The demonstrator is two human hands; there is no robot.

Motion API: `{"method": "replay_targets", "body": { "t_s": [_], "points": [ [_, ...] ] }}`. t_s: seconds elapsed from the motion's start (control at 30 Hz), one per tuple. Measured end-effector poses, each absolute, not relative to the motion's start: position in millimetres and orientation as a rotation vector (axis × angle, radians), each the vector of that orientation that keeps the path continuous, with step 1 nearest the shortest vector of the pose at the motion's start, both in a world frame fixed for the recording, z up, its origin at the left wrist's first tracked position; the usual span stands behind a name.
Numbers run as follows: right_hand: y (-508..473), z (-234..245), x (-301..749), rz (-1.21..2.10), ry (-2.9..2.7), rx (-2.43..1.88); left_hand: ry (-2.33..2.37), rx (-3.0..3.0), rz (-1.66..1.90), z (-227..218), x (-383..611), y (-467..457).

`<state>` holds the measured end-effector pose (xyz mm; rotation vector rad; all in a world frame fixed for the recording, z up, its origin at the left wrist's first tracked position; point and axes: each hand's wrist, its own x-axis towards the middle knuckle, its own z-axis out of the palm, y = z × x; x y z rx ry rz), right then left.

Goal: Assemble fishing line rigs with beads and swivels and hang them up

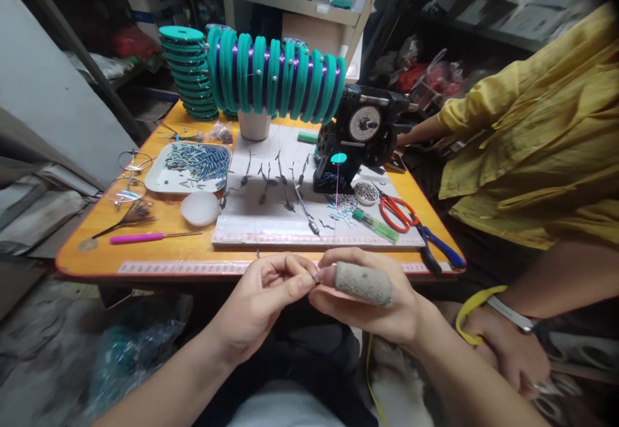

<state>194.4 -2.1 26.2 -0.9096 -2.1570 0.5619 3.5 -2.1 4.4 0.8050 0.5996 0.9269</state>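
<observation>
rn my left hand (pixel 265 304) and right hand (pixel 382 317) are meeting at the table's front edge, fingertips of both pinching a tiny blue bit (pixel 315 277). It's mostly hiding btwn my fingers, so can't tell exactly what it is. I'm wearing a fuzzy grey finger sleeve (pixel 362 283) on the right.

Straight ahead a white board (pixel 251 224) is taking up the middle, dark pieces w/ thin lines (pixel 265 191) dotting it. On its right a blk machine (pixel 336 172) w/ a dial is standing, a row of teal spools (pixel 275 79) stretching left from it. Red-handled scissors (pixel 399 214) and blue-handled pliers (pixel 442 246) are lying by the right corner; the tray (pixel 157 175) of small pcs, white bowl (pixel 199 209) and pink-handled tool (pixel 138 238) are sitting left.

All this is resting on an orange table (pixel 97 224), tape-measure strip (pixel 178 268) running along the front. Shelves (pixel 294 6) are standing behind, and a co-worker in a yellow shirt (pixel 541 124) is standing close on my right.
</observation>
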Motion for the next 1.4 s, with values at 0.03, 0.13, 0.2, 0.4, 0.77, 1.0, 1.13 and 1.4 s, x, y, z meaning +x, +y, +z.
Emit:
{"method": "replay_targets", "body": {
  "t_s": [0.03, 0.13, 0.2, 0.4, 0.77, 1.0, 1.13, 1.4],
  "points": [
    [-2, 28, 195, 0.607, -2.155, -0.909, 0.638, 0.925, 0.960, 4, 3, -2],
    [1, 34, 195, 0.598, -2.121, -0.903, 0.842, 1.490, 1.199, 4, 2, -4],
    [6, 37, 191, 0.483, -2.080, -0.864, 0.975, 1.885, 1.409, 2, 2, -6],
    [24, 38, 171, 0.185, -2.065, -0.890, 0.934, 2.596, 1.636, -5, 2, -6],
    [12, 26, 195, 0.428, -2.328, -0.632, 0.644, 0.843, 1.013, 0, 2, -11],
    [6, 25, 193, 0.772, -2.175, -0.848, 0.646, 0.907, 1.040, -4, 5, -9],
    [7, 30, 190, 0.685, -2.063, -0.845, 0.899, 1.735, 1.410, -5, 4, -10],
    [22, 33, 170, 0.288, -2.018, -0.886, 0.832, 2.620, 1.510, -1, -2, -7]
  ]
}}
